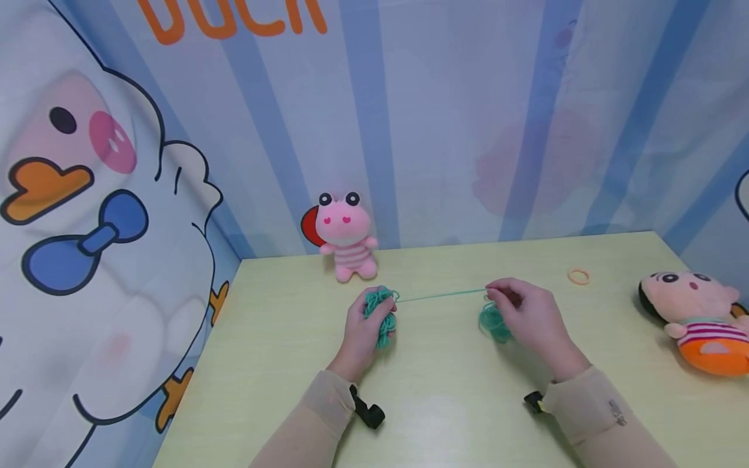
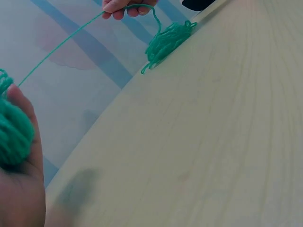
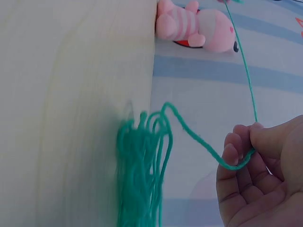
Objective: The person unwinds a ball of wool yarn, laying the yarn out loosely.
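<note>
A bundle of green yarn (image 1: 380, 318) sits in my left hand (image 1: 361, 331), which grips it with the thumb across the front. From it a single strand (image 1: 441, 295) runs taut to the right. My right hand (image 1: 529, 318) pinches that strand between thumb and fingertips. Past the pinch, the strand sags in a curve down to a second heap of green yarn (image 3: 142, 175), loosely looped, on the table below the right hand. The left wrist view shows this heap (image 2: 170, 41) too, with the bundle cut off at its left edge.
A pink hippo plush (image 1: 349, 237) sits at the table's back edge, with a red round thing (image 1: 312, 225) behind it. An orange ring (image 1: 578, 277) lies right of my right hand. Another plush doll (image 1: 702, 325) lies at the far right. A printed curtain (image 1: 445, 117) hangs behind the table (image 1: 281, 383).
</note>
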Action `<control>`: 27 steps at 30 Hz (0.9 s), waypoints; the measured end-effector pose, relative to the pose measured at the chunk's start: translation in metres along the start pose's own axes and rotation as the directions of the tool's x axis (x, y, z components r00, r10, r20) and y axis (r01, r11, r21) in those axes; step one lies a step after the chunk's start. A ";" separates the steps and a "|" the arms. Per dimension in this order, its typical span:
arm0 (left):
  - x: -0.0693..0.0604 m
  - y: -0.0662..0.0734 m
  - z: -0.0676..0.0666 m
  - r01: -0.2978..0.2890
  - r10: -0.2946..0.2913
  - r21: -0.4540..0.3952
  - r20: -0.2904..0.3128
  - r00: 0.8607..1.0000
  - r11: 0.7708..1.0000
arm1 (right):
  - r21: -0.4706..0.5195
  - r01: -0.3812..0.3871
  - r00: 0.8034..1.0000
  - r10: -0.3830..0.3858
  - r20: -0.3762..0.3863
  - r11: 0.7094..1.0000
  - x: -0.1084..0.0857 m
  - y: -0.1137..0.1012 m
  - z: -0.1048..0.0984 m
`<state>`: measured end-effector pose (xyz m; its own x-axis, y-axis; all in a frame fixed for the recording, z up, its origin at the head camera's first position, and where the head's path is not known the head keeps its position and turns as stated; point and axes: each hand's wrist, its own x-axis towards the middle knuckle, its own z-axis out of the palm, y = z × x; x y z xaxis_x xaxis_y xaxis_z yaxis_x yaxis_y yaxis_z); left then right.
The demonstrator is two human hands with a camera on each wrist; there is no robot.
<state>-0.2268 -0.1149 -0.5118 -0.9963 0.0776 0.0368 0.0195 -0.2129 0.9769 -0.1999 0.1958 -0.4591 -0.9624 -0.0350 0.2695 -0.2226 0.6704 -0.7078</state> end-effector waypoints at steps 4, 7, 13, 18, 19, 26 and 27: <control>0.000 0.000 0.001 0.005 -0.005 -0.002 -0.013 1.000 1.000 | -0.017 -0.017 0.999 0.016 -0.031 1.000 -0.001 0.012 -0.009; 0.000 0.000 0.000 0.004 -0.003 0.008 -0.028 1.000 1.000 | -0.021 -0.022 0.998 0.021 -0.055 1.000 -0.001 0.019 -0.015; 0.000 -0.001 -0.001 0.004 -0.001 0.047 -0.071 0.997 0.999 | -0.046 -0.073 0.994 0.069 -0.080 0.996 -0.005 0.032 -0.029; 0.002 -0.003 0.000 -0.015 0.023 0.063 -0.131 0.991 0.998 | -0.088 -0.109 0.990 0.099 -0.104 0.990 -0.008 0.044 -0.040; 0.003 -0.004 0.000 -0.018 0.028 0.065 -0.144 0.989 0.998 | -0.101 -0.116 0.988 0.104 -0.110 0.988 -0.009 0.046 -0.042; 0.001 -0.001 0.001 -0.012 0.029 0.082 -0.202 0.979 0.997 | -0.151 -0.164 0.984 0.150 -0.101 0.975 -0.011 0.063 -0.051; 0.000 0.000 0.002 -0.011 0.028 0.082 -0.206 0.978 0.997 | -0.154 -0.171 0.983 0.158 -0.091 0.973 -0.011 0.065 -0.052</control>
<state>-0.2270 -0.1132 -0.5110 -0.9912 -0.1310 0.0195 0.0371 -0.1330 0.9904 -0.1951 0.2780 -0.4741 -0.9672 0.1390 0.2127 -0.0284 0.7728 -0.6340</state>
